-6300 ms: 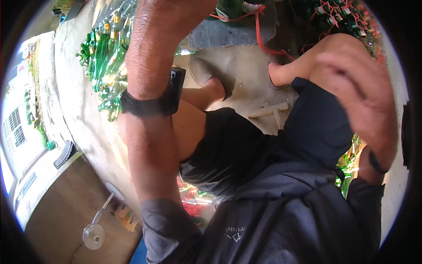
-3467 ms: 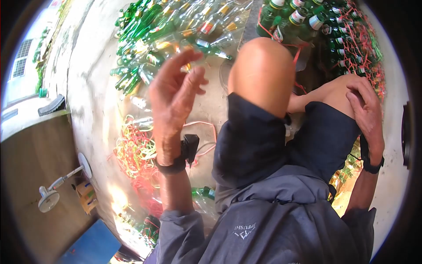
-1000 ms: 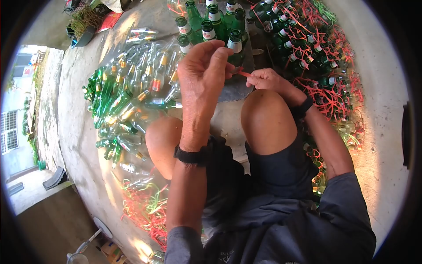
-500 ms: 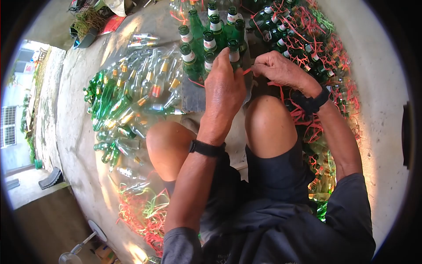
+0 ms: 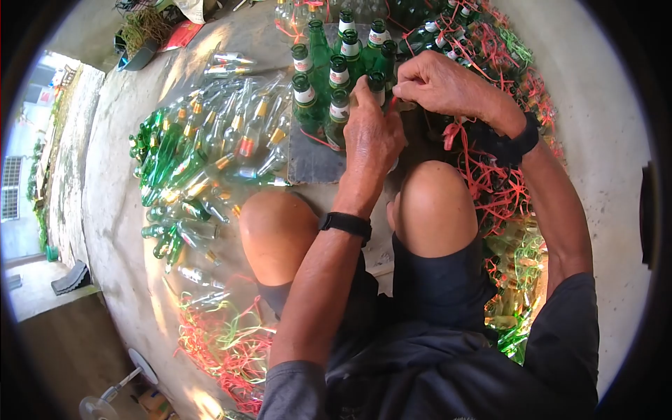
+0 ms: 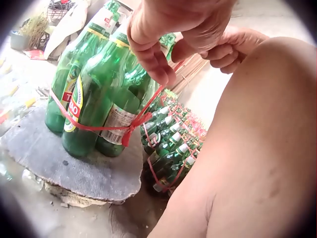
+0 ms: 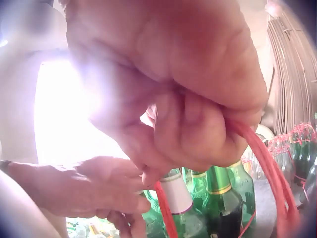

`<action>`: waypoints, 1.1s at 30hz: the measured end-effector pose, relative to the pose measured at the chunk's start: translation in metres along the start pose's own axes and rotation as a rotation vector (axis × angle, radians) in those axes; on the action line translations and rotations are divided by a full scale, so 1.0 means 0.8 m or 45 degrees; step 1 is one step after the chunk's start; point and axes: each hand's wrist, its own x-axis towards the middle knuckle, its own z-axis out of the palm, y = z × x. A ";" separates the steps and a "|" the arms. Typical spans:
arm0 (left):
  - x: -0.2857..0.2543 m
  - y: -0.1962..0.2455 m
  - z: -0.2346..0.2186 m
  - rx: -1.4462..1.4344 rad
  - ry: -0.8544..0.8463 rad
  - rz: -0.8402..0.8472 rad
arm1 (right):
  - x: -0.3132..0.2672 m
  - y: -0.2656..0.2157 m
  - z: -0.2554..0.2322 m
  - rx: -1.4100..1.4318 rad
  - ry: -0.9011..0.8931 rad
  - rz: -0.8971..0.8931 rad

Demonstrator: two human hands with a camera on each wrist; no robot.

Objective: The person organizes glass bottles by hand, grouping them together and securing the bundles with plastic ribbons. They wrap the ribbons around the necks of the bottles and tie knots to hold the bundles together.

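Both hands have come together at the green bottles [image 5: 339, 75] in the upper centre, where 3.5 s ago they were apart. The right hand [image 5: 451, 87] has its grip pinching red ribbon [image 6: 132, 130], probably to keep it taut. The left hand [image 5: 371, 140] lies just beside, fingers bent; I cannot tell whether its grip pinches ribbon. The bottles stand upright, packed within 1 loop, on a dark surface [image 5: 308, 164], likely for easy reach. At left, 1 label [image 6: 75, 106] seems to read "TAO"; another carries a barcode [image 6: 117, 124].
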 end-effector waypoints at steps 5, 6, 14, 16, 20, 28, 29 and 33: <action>0.002 -0.001 0.008 -0.079 0.002 -0.154 | 0.029 -0.016 -0.010 -0.222 0.068 -0.183; 0.002 -0.004 0.013 -0.079 0.007 -0.158 | 0.034 -0.017 -0.010 -0.248 0.091 -0.244; 0.004 -0.008 0.035 -0.116 0.205 -0.120 | 0.064 -0.004 -0.003 -0.264 0.136 -0.326; 0.006 -0.008 0.039 -0.111 0.246 -0.097 | 0.068 -0.001 -0.004 -0.237 0.119 -0.313; 0.006 -0.007 0.040 -0.088 0.244 -0.064 | 0.076 0.008 -0.004 -0.235 0.119 -0.319; 0.003 -0.001 0.037 -0.115 0.228 -0.073 | 0.081 0.029 -0.003 -0.214 0.190 -0.275; 0.003 0.000 0.037 -0.111 0.247 -0.068 | 0.079 0.031 -0.005 -0.215 0.190 -0.272; 0.003 -0.002 0.038 -0.088 0.287 -0.006 | 0.071 0.040 -0.005 -0.286 0.188 -0.244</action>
